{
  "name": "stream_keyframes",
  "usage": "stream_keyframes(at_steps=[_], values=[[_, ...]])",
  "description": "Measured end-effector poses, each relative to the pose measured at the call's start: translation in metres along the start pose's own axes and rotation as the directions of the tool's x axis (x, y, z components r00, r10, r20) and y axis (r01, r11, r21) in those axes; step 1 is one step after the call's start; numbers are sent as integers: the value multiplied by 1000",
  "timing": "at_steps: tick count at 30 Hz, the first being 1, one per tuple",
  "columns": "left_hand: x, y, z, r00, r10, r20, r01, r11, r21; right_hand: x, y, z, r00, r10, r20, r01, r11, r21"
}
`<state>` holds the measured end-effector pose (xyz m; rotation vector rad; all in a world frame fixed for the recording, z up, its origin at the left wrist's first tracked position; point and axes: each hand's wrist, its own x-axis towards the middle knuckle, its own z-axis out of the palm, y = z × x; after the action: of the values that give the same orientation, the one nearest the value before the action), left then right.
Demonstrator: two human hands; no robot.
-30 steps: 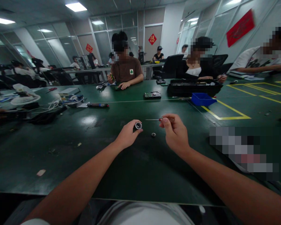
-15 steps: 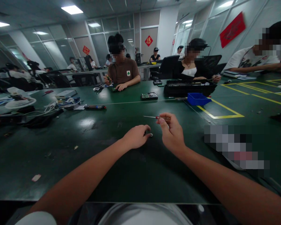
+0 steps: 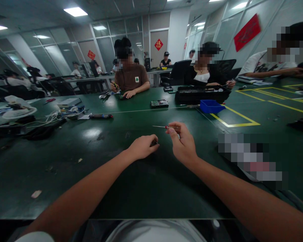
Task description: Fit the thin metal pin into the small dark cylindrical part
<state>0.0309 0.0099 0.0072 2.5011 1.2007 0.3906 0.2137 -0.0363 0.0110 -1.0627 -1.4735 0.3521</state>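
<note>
My right hand point(image 3: 183, 144) is closed round the brownish handle of a small screwdriver point(image 3: 159, 126). Its thin shaft points left, above the table, and a red collar shows at the front of the handle. To the left of it, my left hand point(image 3: 142, 147) is curled low over the green table point(image 3: 131, 188). Between its thumb and fingers is a small dark object point(image 3: 153, 143) with a shiny edge, mostly covered by the fingers, so its kind is hidden. The screwdriver tip is apart from this object.
Farther forward lie a bare hard drive point(image 3: 159, 103), a blue bin point(image 3: 211, 106) and a long black casing point(image 3: 202, 95). A marker-like tool point(image 3: 100, 116) and a cluttered bowl point(image 3: 75, 112) are at left. A pixelated item point(image 3: 249, 158) lies at right. Several co-workers sit around.
The small object in my left hand has turned or slid inward, with less of its bright part showing. My right hand still holds the screwdriver. The whole view has shifted slightly.
</note>
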Motion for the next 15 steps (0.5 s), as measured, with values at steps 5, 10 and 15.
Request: stream_keyframes(at_steps=[5,10,15], values=[[-18,-30,-27,972,-219,-87,158,879,-450,0,0,-1,1000,14,12,-14,1000,-22],[-55,-67,-64,840,-527,-128,218,546,-809,0,1,0,999,21,33,-21,1000,-4],[-108,-108,-107,593,-769,-239,115,375,-920,-1,3,2,999,36,39,-36,999,-10]])
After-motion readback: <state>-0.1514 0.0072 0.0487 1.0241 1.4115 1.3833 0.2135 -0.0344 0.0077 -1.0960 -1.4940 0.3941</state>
